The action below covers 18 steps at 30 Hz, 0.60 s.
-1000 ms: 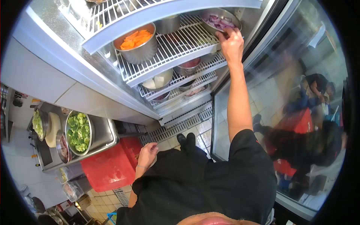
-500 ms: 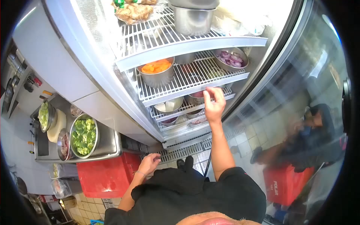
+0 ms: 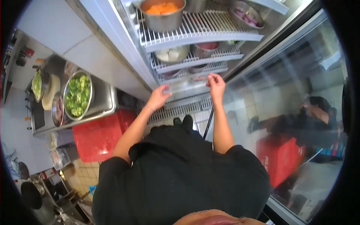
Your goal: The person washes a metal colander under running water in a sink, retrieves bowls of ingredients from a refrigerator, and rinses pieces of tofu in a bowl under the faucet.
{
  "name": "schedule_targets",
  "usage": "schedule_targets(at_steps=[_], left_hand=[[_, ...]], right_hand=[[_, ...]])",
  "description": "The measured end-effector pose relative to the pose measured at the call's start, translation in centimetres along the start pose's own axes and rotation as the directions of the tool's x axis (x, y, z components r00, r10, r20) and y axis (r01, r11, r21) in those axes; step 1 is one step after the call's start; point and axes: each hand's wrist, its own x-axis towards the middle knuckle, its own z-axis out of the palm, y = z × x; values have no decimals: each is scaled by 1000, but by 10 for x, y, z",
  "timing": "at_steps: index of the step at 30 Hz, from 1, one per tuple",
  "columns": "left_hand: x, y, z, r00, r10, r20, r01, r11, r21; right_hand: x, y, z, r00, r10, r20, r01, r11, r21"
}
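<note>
Stands at the fridge shelves (image 3: 210,24) now, holds left grip (image 3: 159,96) and right grip (image 3: 216,87) out, apart, faces a pot (image 3: 164,23) of orange pieces (image 3: 162,8), has broccoli (image 3: 78,95) off left!

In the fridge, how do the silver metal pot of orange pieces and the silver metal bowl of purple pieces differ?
Contents: the round silver metal pot holds orange pieces; the round silver metal bowl holds purple pieces.
Fill: orange pieces rise near the pot's rim, while bare inner wall shows above the bowl's purple pieces.
Position: the pot stands left in the picture, the bowl right.
Both are on the same white wire shelf.
</note>
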Motion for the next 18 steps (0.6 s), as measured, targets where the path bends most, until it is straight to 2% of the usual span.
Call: schedule_targets(at_steps=[1, 2, 4, 7, 10, 11, 14, 16, 18], left_hand=[[5, -11, 5, 999, -37, 23, 38, 998, -49], [4, -2, 8, 996, -88, 22, 87, 996, 12], [11, -8, 15, 994, -111, 4, 111, 994, 13], [24, -8, 21, 990, -102, -100, 91, 989, -114], [31, 27, 18, 949, -304, -86, 244, 876, -415], [32, 37, 18, 951, -275, -140, 181, 864, -469], [38, 85, 6, 899, -209, -384, 1, 880, -475], [62, 99, -11, 826, -282, -489, 12, 875, -484], [78, 111, -21, 925, -316, -212, 197, 874, -443]], right_hand=[[-2, 10, -5, 998, 59, -6, -59, 998, -3], [-6, 20, -11, 994, 113, -17, -113, 994, -4], [-8, 38, -16, 982, 187, -28, -187, 982, 15], [-26, 62, -18, 952, 306, -6, -306, 951, 47], [-43, 82, -14, 918, 392, 57, -394, 917, 56], [-48, 87, -12, 903, 424, 65, -428, 902, 58], [-59, 99, -8, 884, 455, 109, -455, 890, -17], [-62, 99, -9, 881, 449, 150, -453, 892, -13], [-64, 99, -11, 872, 462, 161, -465, 885, -21]])
